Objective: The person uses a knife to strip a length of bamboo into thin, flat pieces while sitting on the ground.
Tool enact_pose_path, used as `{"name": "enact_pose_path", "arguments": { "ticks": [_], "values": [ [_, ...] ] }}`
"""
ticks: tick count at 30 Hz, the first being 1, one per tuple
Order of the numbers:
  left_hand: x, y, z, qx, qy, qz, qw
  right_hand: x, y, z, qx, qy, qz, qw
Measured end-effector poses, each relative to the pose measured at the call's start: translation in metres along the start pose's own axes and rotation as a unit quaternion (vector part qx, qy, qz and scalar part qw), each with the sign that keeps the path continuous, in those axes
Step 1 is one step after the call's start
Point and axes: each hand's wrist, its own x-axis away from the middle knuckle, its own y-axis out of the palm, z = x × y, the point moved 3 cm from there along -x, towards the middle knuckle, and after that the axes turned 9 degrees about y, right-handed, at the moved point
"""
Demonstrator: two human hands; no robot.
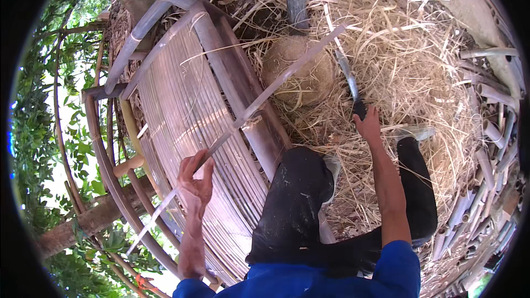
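My left hand (196, 182) is closed around a long, flat bamboo strip (295, 67). The strip slants from the lower left, across the bamboo bench (185, 91), to above a round wooden block (314, 84). My right hand (369, 124) grips the dark handle of a long knife (348, 74), its blade directed away from me over the shavings. The far end of the strip and the blade lie near each other but apart.
Pale bamboo shavings (408, 72) cover the ground ahead and to the right. Cut bamboo pieces (486, 187) are piled along the right edge. The bench's thick bamboo frame (226, 72) stands at my left, with leafy plants (38, 127) beyond it. My legs (292, 204) are bent below.
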Motion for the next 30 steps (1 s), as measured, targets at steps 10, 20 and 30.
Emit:
{"name": "enact_pose_path", "arguments": {
  "ticks": [10,20,30],
  "values": [
    [0.043,-0.017,-0.062,-0.275,0.063,0.052,0.958,-0.033,0.032,0.016,0.038,0.024,-0.072,0.996],
    [0.054,-0.017,-0.111,-0.185,0.068,-0.063,0.978,-0.028,0.052,0.013,0.064,0.104,-0.082,0.989],
    [-0.052,-0.085,-0.015,-0.210,0.265,0.082,0.937,0.017,-0.071,-0.036,-0.072,0.088,-0.149,0.982]
  ]
}}
